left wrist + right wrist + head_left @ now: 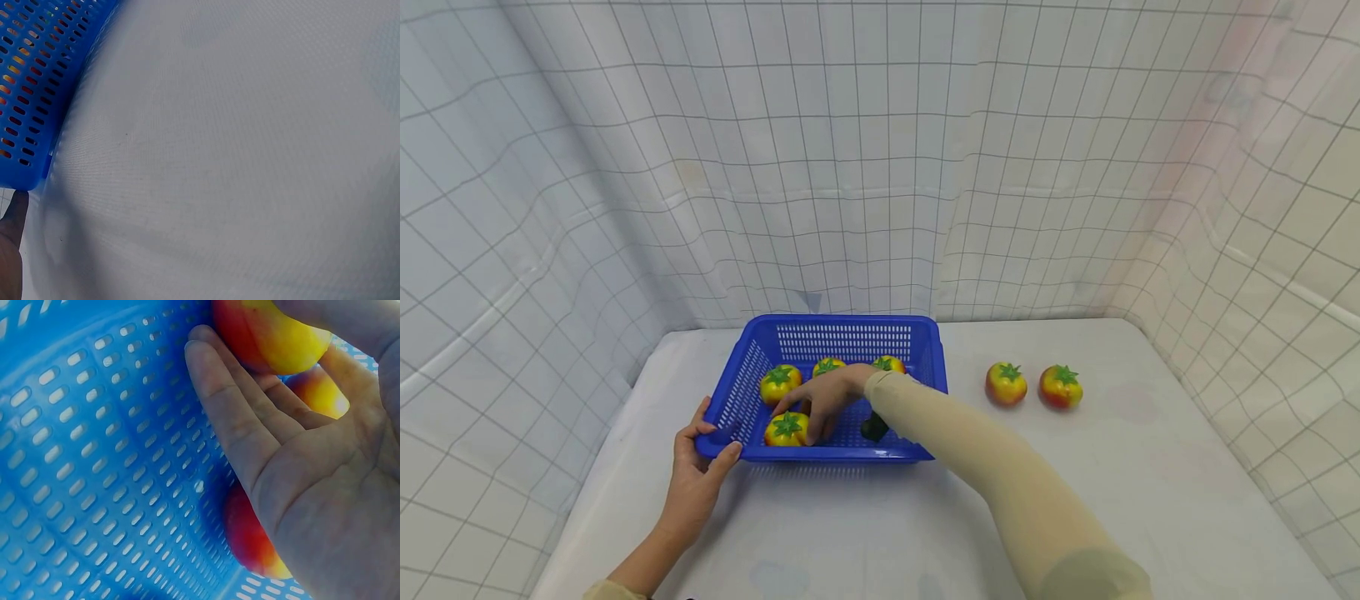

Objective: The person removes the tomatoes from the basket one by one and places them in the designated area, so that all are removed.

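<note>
head view: left hand (pixel 695 483) pinches a corner of a blue basket (pixel 850 454); right hand (pixel 825 397) grasps a red-yellow tomato (pixel 785 432) inside, near that corner. probably placing it; next seems to call for gentle release.

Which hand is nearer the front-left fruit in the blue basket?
Right. The right hand reaches around the fruit; the left hand grips the front-left corner of the basket, farther left.
</note>
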`<state>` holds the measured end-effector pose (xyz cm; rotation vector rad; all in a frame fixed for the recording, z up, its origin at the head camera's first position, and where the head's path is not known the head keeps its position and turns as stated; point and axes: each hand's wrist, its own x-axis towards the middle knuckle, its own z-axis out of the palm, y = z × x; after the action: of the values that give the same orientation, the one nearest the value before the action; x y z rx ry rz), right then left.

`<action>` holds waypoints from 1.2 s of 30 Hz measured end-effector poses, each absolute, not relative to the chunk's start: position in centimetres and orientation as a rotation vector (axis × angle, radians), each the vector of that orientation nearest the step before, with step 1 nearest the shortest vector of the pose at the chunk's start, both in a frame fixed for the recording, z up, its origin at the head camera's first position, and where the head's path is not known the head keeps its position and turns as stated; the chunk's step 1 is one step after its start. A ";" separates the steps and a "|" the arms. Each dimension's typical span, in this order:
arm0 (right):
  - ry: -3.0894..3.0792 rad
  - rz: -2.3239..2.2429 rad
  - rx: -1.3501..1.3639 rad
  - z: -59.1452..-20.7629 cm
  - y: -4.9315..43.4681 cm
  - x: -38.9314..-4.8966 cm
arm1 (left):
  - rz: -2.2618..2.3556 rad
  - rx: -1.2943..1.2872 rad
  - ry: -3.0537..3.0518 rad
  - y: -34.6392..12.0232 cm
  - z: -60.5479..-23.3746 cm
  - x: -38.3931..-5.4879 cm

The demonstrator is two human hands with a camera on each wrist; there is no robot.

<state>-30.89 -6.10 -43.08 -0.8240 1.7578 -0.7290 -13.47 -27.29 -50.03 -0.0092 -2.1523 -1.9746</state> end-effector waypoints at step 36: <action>1.794 -0.930 -0.888 -38.3 -0.1 -32.5 | -1.982 0.008 -2.159 -27.3 -49.9 -13.4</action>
<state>-32.48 -0.12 -38.30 -0.8878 1.7941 -0.9304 -13.37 -27.27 -49.93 0.0084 -2.1590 -1.9815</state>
